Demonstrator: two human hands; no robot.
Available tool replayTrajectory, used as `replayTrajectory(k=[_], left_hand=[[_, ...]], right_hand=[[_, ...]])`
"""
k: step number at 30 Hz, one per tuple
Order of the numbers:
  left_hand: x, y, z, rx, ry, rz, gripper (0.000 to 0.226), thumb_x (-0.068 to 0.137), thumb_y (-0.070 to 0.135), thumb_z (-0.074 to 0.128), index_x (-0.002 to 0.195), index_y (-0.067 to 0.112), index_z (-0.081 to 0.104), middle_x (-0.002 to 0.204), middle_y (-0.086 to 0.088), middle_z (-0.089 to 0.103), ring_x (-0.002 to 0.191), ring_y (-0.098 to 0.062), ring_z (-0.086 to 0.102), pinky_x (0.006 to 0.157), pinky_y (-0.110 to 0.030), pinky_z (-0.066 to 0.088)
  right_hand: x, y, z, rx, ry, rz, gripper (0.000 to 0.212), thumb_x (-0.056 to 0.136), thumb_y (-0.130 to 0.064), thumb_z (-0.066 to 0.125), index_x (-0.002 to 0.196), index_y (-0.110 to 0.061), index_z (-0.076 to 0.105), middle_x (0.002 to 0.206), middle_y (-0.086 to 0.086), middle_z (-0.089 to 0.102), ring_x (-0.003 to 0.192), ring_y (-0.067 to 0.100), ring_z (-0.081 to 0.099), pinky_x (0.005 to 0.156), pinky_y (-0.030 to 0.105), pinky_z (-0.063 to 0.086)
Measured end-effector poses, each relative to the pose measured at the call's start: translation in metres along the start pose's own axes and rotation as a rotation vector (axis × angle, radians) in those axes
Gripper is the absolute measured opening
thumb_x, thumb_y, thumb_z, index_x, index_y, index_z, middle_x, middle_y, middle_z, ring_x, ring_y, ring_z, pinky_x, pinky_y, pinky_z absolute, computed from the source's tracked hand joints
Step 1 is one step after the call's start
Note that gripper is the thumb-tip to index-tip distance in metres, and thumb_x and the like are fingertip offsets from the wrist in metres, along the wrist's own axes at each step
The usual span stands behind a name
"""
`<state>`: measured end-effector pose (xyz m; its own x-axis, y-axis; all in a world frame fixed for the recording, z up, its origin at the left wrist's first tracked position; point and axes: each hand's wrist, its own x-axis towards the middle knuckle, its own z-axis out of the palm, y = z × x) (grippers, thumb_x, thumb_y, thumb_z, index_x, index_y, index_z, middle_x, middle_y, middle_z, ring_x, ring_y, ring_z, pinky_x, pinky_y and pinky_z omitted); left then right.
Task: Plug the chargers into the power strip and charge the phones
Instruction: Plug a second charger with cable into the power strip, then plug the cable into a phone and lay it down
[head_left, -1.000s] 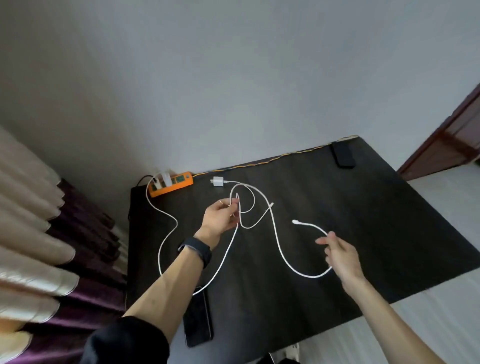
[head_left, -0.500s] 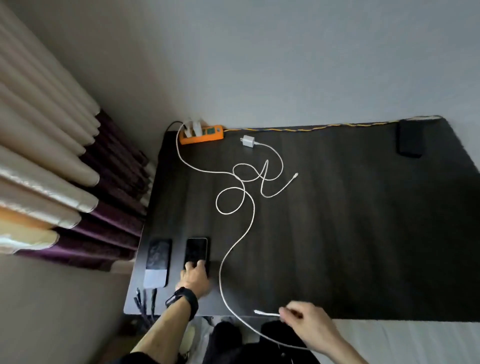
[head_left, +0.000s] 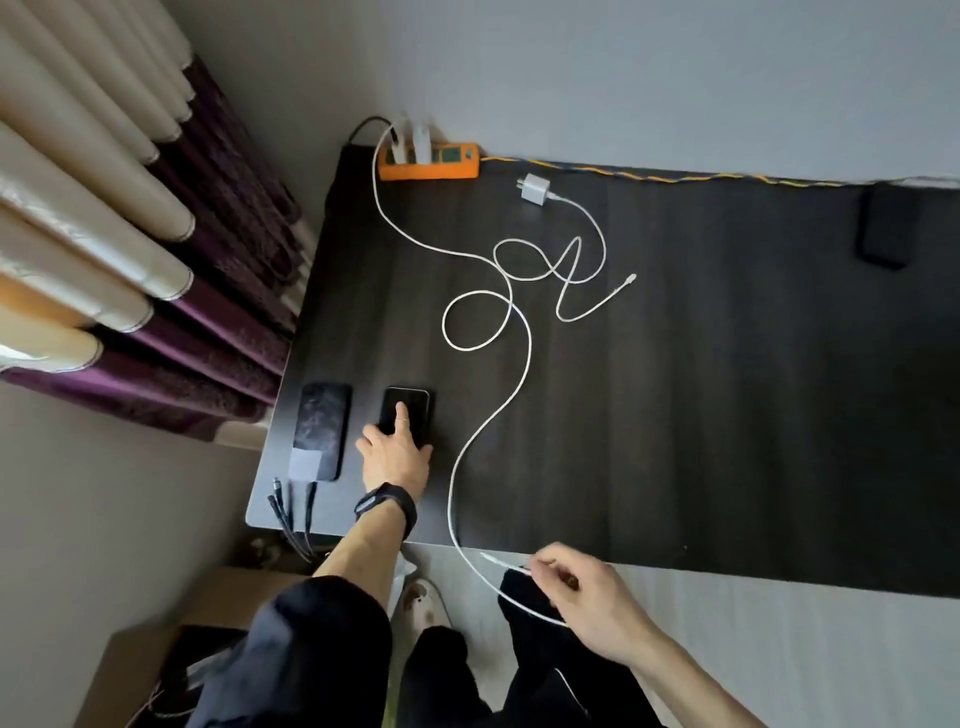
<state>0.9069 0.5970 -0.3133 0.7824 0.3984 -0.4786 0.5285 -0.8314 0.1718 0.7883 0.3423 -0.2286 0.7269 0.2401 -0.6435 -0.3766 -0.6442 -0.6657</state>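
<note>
While the left hand (head_left: 397, 452) lies on the near end of a black phone (head_left: 410, 410), one finger straight along the screen and the thumb splayed to the side, gripping nothing, the right hand (head_left: 587, 597) hangs just off the front edge of the bench (head_left: 701, 415) and pinches a long white cable (head_left: 525, 364) between thumb and fingertips, a little behind its plug tip (head_left: 493, 558). That cable runs back across the dark top, makes one loop, and rises to a white charger (head_left: 397, 140) seated in the orange power strip (head_left: 434, 163) at the far left corner against the wall. Just beside the strip's right end a loose charger (head_left: 532, 189) lies on the bench, in no socket, and its short cable (head_left: 597, 244) crosses the long one and ends in a free connector (head_left: 630, 280). A second phone (head_left: 322, 431) lies just left of the black one, parallel and apart. Dark cable ends (head_left: 293, 514) dangle over the near left corner. A black wristband (head_left: 387, 506) circles the left wrist. A flat dark object (head_left: 883, 228) sits at the far right, by the wall.
</note>
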Motion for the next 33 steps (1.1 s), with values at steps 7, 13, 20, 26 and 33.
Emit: replayTrajectory(k=[7,13,20,26,33], left_hand=[[-0.05,-0.053,-0.051,-1.115,-0.415,-0.193,0.076,0.072,0.035,0.084,0.138,0.029,0.045,0.088,-0.008,0.069,0.067,-0.023,0.062,0.055,-0.028,0.045],[-0.12,-0.098,-0.091,-1.567,-0.729,-0.178,0.023,0.084,0.036,0.073,0.067,0.02,0.07,0.068,-0.002,0.059,0.06,-0.018,0.057,0.061,-0.029,0.047],[-0.151,-0.132,-0.083,-1.416,-0.646,-0.082,0.044,0.069,0.04,0.085,0.098,0.011,0.068,0.084,-0.007,0.068,0.069,-0.022,0.064,0.068,-0.032,0.049],[-0.156,-0.155,-0.089,-1.609,-0.567,-0.131,0.03,0.085,0.038,0.074,0.07,0.022,0.053,0.05,0.008,0.042,0.04,-0.008,0.038,0.047,-0.021,0.037],[-0.137,-0.158,-0.093,-1.447,-0.364,-0.129,0.026,0.095,0.024,0.062,0.118,0.021,0.051,0.056,0.006,0.051,0.04,-0.008,0.041,0.044,-0.023,0.029]], right_hand=[[-0.011,-0.045,0.046,0.131,0.03,-0.015,0.023,0.101,-0.043,0.051,0.094,-0.032,0.07,0.071,-0.01,0.057,0.07,0.004,0.051,0.076,0.024,0.045],[-0.028,-0.09,0.093,0.196,0.123,-0.07,0.021,0.099,-0.036,0.057,0.086,-0.024,0.069,0.07,-0.009,0.062,0.065,-0.001,0.051,0.065,0.016,0.04],[-0.048,-0.131,0.137,0.183,0.233,-0.104,0.009,0.089,-0.045,0.071,0.093,-0.039,0.067,0.083,-0.013,0.069,0.083,-0.009,0.059,0.068,0.004,0.041],[-0.035,-0.136,0.15,0.064,0.344,-0.148,0.025,0.097,-0.036,0.06,0.079,-0.02,0.061,0.059,-0.009,0.054,0.055,0.007,0.046,0.06,0.03,0.041],[-0.036,-0.14,0.141,0.416,0.176,-0.018,0.043,0.1,-0.028,0.058,0.061,-0.016,0.045,0.055,-0.001,0.03,0.045,0.01,0.024,0.042,0.022,0.018]])
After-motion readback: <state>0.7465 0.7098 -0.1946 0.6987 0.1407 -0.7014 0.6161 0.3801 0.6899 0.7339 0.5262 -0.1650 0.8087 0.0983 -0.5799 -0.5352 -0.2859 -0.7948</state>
